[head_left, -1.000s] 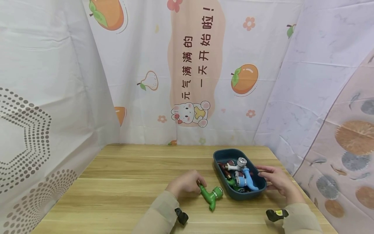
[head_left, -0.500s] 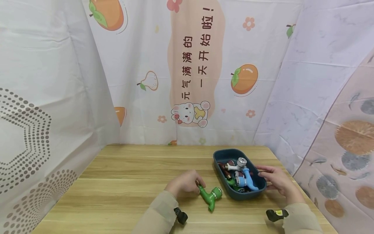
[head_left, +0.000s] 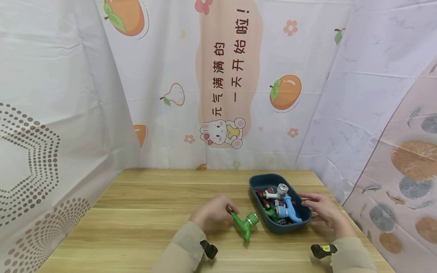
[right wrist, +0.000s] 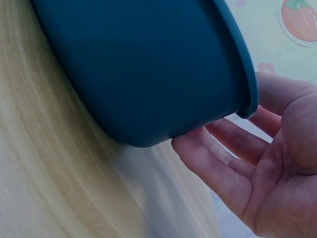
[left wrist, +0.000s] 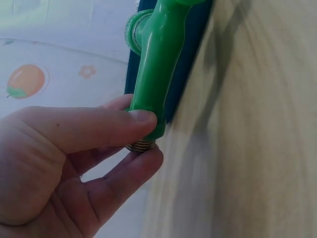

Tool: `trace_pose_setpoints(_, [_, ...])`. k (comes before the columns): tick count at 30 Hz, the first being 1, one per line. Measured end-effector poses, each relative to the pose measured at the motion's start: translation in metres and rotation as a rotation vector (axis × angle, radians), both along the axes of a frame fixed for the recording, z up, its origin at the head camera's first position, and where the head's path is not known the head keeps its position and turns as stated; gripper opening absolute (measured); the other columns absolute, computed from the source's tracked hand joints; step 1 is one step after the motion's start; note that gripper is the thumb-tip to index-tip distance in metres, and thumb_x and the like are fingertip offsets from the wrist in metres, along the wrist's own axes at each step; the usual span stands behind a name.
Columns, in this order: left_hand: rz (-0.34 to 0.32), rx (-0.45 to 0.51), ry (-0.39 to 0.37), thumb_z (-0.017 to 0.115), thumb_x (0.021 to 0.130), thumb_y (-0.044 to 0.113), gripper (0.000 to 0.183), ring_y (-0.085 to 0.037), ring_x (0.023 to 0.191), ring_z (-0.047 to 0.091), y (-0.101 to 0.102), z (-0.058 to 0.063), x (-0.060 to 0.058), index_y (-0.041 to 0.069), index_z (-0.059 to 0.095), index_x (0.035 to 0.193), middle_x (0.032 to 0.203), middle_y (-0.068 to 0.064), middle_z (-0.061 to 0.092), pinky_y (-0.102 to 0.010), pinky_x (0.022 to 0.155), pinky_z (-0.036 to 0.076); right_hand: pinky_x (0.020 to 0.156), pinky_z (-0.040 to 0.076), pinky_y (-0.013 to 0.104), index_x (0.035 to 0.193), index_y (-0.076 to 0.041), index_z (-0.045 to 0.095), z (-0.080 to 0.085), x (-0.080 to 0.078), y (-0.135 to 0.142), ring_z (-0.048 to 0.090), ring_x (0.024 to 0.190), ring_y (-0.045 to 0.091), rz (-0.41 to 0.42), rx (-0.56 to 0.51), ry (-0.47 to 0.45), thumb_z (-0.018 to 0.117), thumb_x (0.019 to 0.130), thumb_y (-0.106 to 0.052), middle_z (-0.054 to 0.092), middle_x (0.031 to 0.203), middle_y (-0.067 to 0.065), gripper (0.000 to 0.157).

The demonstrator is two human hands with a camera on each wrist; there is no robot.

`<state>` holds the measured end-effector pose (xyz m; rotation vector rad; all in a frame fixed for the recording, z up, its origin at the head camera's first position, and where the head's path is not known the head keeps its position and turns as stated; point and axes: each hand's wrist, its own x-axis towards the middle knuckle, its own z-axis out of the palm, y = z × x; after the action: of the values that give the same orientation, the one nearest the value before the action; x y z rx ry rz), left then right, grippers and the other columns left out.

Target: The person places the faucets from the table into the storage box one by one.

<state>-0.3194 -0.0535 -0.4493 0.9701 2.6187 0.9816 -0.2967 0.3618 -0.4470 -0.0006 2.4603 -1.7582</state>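
Note:
My left hand (head_left: 215, 212) pinches a green plastic faucet (head_left: 245, 224) by its threaded inlet end. In the left wrist view, thumb and fingers close around the base of the green faucet (left wrist: 158, 59), just at the metal thread. It appears raised slightly off the table, its knob towards the basin and its spout pointing to the front. At the right, my right hand (head_left: 324, 208) holds the edge of a dark blue basin (head_left: 257, 204). In the right wrist view a digit lies over the rim of the basin (right wrist: 148, 74) while other fingers touch its outer wall.
Inside the basin lie several faucets: a light blue faucet (head_left: 290, 212), a white faucet (head_left: 273, 195), dark red ones and green parts, partly overlapping. Everything stands on a wooden table (head_left: 153, 212). Printed curtains (head_left: 164, 129) hang behind and at both sides.
My left hand has drawn slightly left and up with the green faucet, whose spout end has risen and turned a little. The right hand and the basin stay put.

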Motion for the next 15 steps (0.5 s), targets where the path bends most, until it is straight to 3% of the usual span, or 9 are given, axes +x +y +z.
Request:
trace_pose_setpoints(7, [-0.001, 0.012, 0.010, 0.075, 0.078, -0.007, 0.033, -0.005, 0.082, 0.064, -0.005, 0.005, -0.004, 0.013, 0.082, 0.104, 0.088, 0.016, 0.069, -0.024, 0.073, 0.053, 0.072, 0.060, 0.052, 0.145, 0.006, 0.048, 0.000, 0.000, 0.000, 0.069, 0.098, 0.026, 0.008, -0.010, 0.003, 0.062, 0.100, -0.013, 0.058, 0.133, 0.032, 0.051])
trace_pose_setpoints(15, [-0.007, 0.100, -0.010, 0.075, 0.080, -0.008, 0.029, -0.013, 0.084, 0.068, -0.009, 0.017, -0.004, 0.008, 0.081, 0.104, 0.092, 0.013, 0.070, -0.025, 0.073, 0.054, 0.072, 0.060, 0.052, 0.146, 0.005, 0.048, -0.001, -0.001, 0.000, 0.069, 0.099, 0.026, 0.005, -0.004, 0.003, 0.063, 0.100, -0.013, 0.059, 0.132, 0.031, 0.052])
